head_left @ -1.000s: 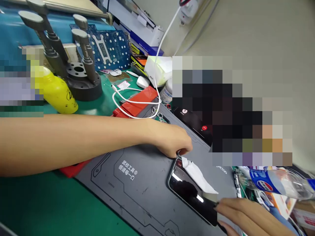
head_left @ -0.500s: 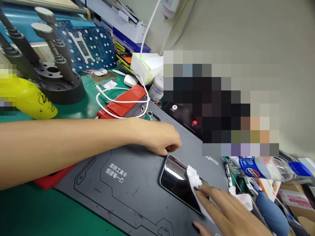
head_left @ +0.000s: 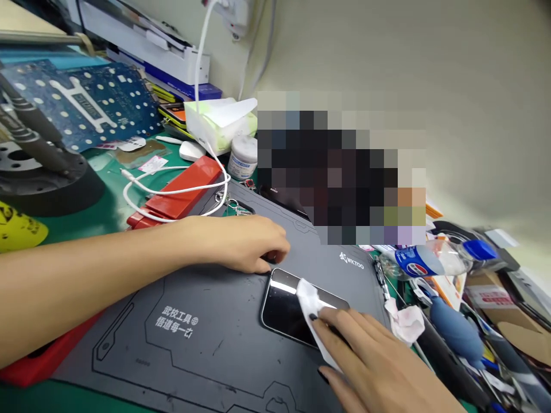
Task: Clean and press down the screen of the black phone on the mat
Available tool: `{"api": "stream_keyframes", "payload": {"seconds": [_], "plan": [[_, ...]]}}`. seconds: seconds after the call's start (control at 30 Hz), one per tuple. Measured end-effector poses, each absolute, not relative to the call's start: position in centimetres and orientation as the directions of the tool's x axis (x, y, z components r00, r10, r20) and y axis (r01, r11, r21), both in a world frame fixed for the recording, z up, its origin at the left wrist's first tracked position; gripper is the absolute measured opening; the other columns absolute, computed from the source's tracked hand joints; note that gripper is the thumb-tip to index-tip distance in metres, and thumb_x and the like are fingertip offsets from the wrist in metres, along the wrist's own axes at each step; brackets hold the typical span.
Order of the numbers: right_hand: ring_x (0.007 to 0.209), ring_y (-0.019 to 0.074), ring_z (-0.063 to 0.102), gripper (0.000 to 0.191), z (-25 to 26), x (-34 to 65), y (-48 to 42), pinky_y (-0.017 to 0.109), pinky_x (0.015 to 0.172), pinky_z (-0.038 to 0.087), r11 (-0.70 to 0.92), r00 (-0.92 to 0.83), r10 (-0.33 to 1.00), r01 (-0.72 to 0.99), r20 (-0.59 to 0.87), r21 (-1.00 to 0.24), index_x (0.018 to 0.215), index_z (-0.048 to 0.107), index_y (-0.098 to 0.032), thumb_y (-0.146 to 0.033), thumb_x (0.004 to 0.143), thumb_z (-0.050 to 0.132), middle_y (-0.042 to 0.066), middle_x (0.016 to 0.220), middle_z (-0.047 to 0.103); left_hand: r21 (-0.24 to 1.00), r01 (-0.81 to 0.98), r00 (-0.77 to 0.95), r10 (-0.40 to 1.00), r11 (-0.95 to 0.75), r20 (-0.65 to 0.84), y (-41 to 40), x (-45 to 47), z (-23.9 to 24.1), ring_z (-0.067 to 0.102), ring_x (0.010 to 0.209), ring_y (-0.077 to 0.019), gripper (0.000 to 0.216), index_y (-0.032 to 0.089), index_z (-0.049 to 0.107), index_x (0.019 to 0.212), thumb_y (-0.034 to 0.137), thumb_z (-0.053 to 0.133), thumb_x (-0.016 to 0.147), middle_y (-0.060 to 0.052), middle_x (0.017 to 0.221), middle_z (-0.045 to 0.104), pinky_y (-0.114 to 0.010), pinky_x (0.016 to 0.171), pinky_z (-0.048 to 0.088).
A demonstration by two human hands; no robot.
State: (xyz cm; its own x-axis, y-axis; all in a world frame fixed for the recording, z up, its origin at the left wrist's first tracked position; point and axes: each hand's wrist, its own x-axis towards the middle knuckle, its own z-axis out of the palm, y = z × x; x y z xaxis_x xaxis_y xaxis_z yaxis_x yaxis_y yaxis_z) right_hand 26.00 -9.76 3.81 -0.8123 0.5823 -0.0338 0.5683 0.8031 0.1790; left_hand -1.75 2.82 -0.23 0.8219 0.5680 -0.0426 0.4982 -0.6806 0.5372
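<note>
A smartphone (head_left: 284, 307) with a dark, glossy screen lies face up on the grey work mat (head_left: 224, 355). My right hand (head_left: 365, 355) presses a folded white tissue (head_left: 310, 301) on its screen, the tissue pinned beneath the fingers. The hand and tissue cover the phone's right-hand part. My left hand (head_left: 253, 244) rests on the mat at the phone's upper left corner, fingers curled in. Its thumb tip is at or against that corner; whether it touches is hard to tell. Nothing shows inside the curled fingers.
A white cable (head_left: 176, 189) loops over a red case (head_left: 185, 186) behind my left arm. Beyond stand a white jar (head_left: 243, 158) and a tissue pack (head_left: 219, 123). On the right are a Pepsi bottle (head_left: 439, 258), a crumpled tissue (head_left: 404, 321) and a blue blower bulb (head_left: 456, 330). A pixelated patch hides the back.
The view has swung right, so everything sits further left. My right hand and the tissue have moved towards the phone's upper left part. My left hand stays at the corner.
</note>
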Motion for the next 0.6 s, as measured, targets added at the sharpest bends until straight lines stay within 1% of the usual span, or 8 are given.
{"api": "stream_keyframes", "payload": {"seconds": [0.03, 0.07, 0.17, 0.23, 0.27, 0.4, 0.5, 0.6], "plan": [[0.101, 0.0281, 0.08, 0.046, 3.6, 25.9, -9.7, 0.04, 0.088, 0.063, 0.805, -0.814, 0.58, 0.571, -0.012, 0.161, 0.132, 0.072, -0.014, -0.003, 0.089, 0.058, 0.011, 0.12, 0.085, 0.544, 0.497, 0.821, 0.57, -0.677, -0.041, 2.8, -1.8, -0.3, 0.069, 0.09, -0.0186, 0.016, 0.021, 0.074, 0.092, 0.006, 0.081, 0.091, 0.0, 0.098, 0.074, -0.028, 0.079, 0.047], [0.098, 0.0266, 0.079, 0.048, 3.4, 25.9, -9.6, 0.038, 0.088, 0.061, 0.804, -0.813, 0.582, 0.576, 0.009, 0.149, 0.129, 0.073, -0.015, -0.001, 0.086, 0.059, 0.01, 0.118, 0.085, 0.55, 0.496, 0.819, 0.572, -0.672, -0.04, 2.8, -1.8, -0.4, 0.07, 0.09, -0.0188, 0.016, 0.021, 0.074, 0.093, 0.006, 0.081, 0.091, 0.0, 0.098, 0.074, -0.028, 0.079, 0.047], [0.075, 0.0228, 0.071, 0.035, 2.8, 26.3, -9.2, 0.036, 0.072, 0.052, 0.771, -0.784, 0.619, 0.618, 0.049, 0.153, 0.1, 0.073, -0.021, 0.002, 0.075, 0.062, 0.005, 0.091, 0.08, 0.574, 0.485, 0.822, 0.568, -0.659, -0.043, 2.8, -2.1, -0.7, 0.07, 0.09, -0.0182, 0.02, 0.021, 0.074, 0.096, 0.004, 0.08, 0.089, 0.001, 0.098, 0.073, -0.027, 0.08, 0.048], [0.064, 0.021, 0.062, 0.029, 2.4, 26.6, -9.1, 0.037, 0.066, 0.044, 0.758, -0.775, 0.629, 0.628, 0.054, 0.176, 0.084, 0.065, -0.024, 0.002, 0.071, 0.065, 0.001, 0.077, 0.073, 0.588, 0.477, 0.825, 0.563, -0.653, -0.044, 2.8, -2.2, -0.9, 0.071, 0.09, -0.0178, 0.02, 0.022, 0.074, 0.097, 0.003, 0.077, 0.089, 0.001, 0.101, 0.074, -0.027, 0.08, 0.049], [0.061, 0.0202, 0.058, 0.029, 2.2, 26.7, -9.1, 0.037, 0.063, 0.04, 0.763, -0.783, 0.62, 0.618, 0.058, 0.19, 0.079, 0.061, -0.025, 0.002, 0.069, 0.065, 0.0, 0.073, 0.069, 0.592, 0.476, 0.826, 0.562, -0.651, -0.045, 2.8, -2.3, -1.0, 0.071, 0.091, -0.018, 0.019, 0.022, 0.074, 0.097, 0.004, 0.076, 0.09, 0.0, 0.102, 0.074, -0.027, 0.081, 0.049], [0.057, 0.0186, 0.053, 0.032, 1.8, 26.7, -9.0, 0.036, 0.06, 0.031, 0.787, -0.809, 0.587, 0.568, -0.011, 0.24, 0.078, 0.053, -0.026, 0.001, 0.067, 0.068, -0.002, 0.068, 0.064, 0.601, 0.479, 0.826, 0.56, -0.64, -0.064, 2.8, -2.6, -1.6, 0.073, 0.094, -0.0193, 0.014, 0.022, 0.074, 0.1, 0.01, 0.074, 0.094, -0.001, 0.107, 0.075, -0.029, 0.084, 0.051], [0.059, 0.0196, 0.057, 0.035, 1.5, 26.5, -9.0, 0.037, 0.06, 0.028, 0.786, -0.787, 0.604, 0.561, -0.125, 0.26, 0.081, 0.055, -0.025, 0.001, 0.065, 0.072, -0.001, 0.072, 0.066, 0.603, 0.476, 0.832, 0.551, -0.64, -0.071, 2.8, -2.9, -1.8, 0.073, 0.096, -0.02, 0.011, 0.023, 0.074, 0.104, 0.015, 0.071, 0.097, -0.001, 0.109, 0.074, -0.03, 0.085, 0.051], [0.06, 0.0209, 0.059, 0.037, 1.4, 26.3, -9.0, 0.038, 0.059, 0.026, 0.788, -0.767, 0.611, 0.566, -0.196, 0.24, 0.082, 0.055, -0.025, 0.002, 0.064, 0.073, 0.002, 0.075, 0.069, 0.6, 0.472, 0.837, 0.541, -0.646, -0.076, 2.8, -3.0, -1.7, 0.073, 0.095, -0.0203, 0.009, 0.024, 0.073, 0.105, 0.019, 0.067, 0.1, -0.002, 0.109, 0.074, -0.031, 0.085, 0.051]]}}
